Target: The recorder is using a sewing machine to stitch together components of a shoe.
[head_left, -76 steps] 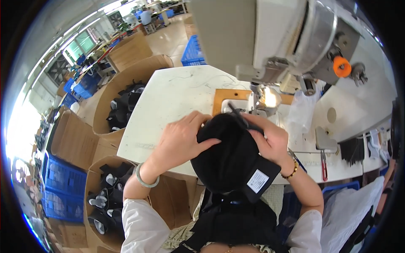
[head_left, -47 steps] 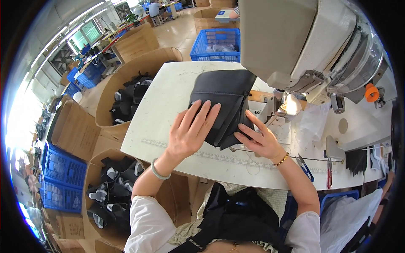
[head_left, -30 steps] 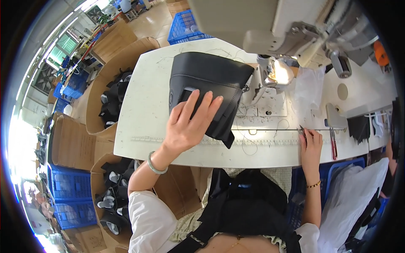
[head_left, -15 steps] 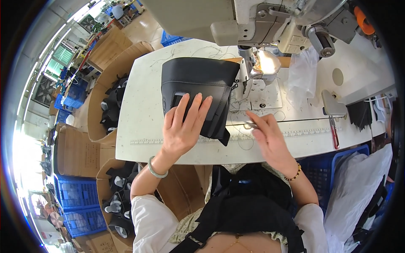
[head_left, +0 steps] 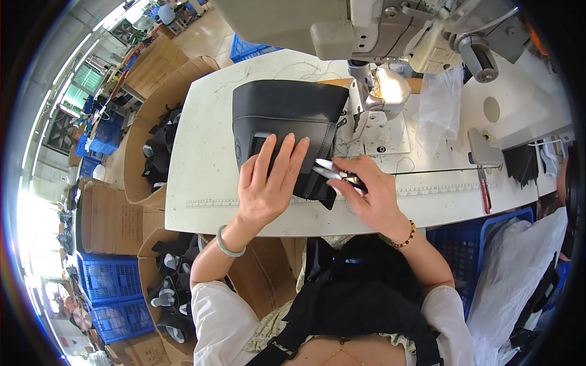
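A black leather-like stitched piece (head_left: 284, 100), with a small dark rectangular window, lies on the white sewing table. My left hand (head_left: 267, 189) rests flat on it, fingers stretched out and slightly spread. In my right hand (head_left: 377, 194) is a pair of thread snips (head_left: 325, 163), its pale blades parted. Their tips reach the right edge of the black piece, near its seam. My right fingers and thumb wrap the dark handles and hide part of them. Loose threads lie around the stitching plate (head_left: 390, 137), just beyond the snips.
The sewing machine head (head_left: 287, 27) overhangs the far side, its lit needle area (head_left: 389, 88) right of the piece. A red-handled tool (head_left: 484, 194) and a clear plastic bag (head_left: 439, 107) lie to the right. Cardboard boxes (head_left: 110, 216) and blue crates (head_left: 116, 277) stand at left.
My right hand has moved left and slightly up, bringing the snips against the black piece's right edge; their blades now show clearly. My left hand and the piece have hardly moved.
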`<move>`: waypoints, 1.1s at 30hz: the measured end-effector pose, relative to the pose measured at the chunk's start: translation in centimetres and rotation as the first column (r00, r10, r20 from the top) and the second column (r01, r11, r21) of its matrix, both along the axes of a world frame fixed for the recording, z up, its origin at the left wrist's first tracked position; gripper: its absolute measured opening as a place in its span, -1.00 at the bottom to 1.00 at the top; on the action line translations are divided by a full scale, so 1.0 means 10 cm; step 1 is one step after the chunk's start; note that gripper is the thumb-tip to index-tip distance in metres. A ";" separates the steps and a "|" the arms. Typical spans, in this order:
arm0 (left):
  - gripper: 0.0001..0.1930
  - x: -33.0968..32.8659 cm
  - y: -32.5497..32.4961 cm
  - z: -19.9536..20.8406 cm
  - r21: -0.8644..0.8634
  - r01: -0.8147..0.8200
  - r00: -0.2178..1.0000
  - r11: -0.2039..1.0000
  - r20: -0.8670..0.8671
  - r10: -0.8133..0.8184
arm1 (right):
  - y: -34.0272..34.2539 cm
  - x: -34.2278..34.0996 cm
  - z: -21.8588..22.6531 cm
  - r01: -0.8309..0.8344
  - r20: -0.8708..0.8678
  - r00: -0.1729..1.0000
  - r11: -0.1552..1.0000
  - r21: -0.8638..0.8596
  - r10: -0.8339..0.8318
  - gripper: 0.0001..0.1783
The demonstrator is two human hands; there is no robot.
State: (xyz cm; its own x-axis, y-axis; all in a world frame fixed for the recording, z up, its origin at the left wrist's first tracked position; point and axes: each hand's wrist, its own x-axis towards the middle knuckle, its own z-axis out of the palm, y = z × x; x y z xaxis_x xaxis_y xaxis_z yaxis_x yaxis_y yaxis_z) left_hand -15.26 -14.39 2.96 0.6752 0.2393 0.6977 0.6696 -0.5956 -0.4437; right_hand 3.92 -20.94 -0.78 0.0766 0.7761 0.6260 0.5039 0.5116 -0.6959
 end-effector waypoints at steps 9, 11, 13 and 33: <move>-0.61 0.00 0.02 -0.10 0.034 0.006 1.000 0.999 -0.006 -0.006 | 0.02 0.02 0.01 0.055 0.108 0.993 0.998 0.015 -0.056 -0.76; -0.62 -0.01 0.03 -0.12 0.048 0.009 1.000 0.999 -0.006 -0.009 | 0.02 0.02 0.00 0.040 0.088 0.995 0.999 0.011 -0.040 -0.77; -0.63 -0.01 0.03 -0.14 0.060 0.006 1.000 0.998 0.001 -0.006 | 0.03 0.03 -0.02 0.029 0.070 0.997 1.000 0.009 -0.030 -0.78; -0.55 -0.02 0.02 -0.21 0.006 0.019 0.998 1.000 0.062 -0.020 | 0.07 0.04 -0.01 -0.036 0.067 0.997 0.999 0.009 0.035 -0.74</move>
State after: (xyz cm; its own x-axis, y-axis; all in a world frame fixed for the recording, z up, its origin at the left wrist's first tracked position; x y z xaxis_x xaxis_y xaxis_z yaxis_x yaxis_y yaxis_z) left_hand -15.51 -14.18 0.84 0.6352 0.2226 0.7395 0.6841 -0.6065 -0.4051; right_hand 4.34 -20.26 -0.86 0.0067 0.7713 0.6364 0.5305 0.5368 -0.6561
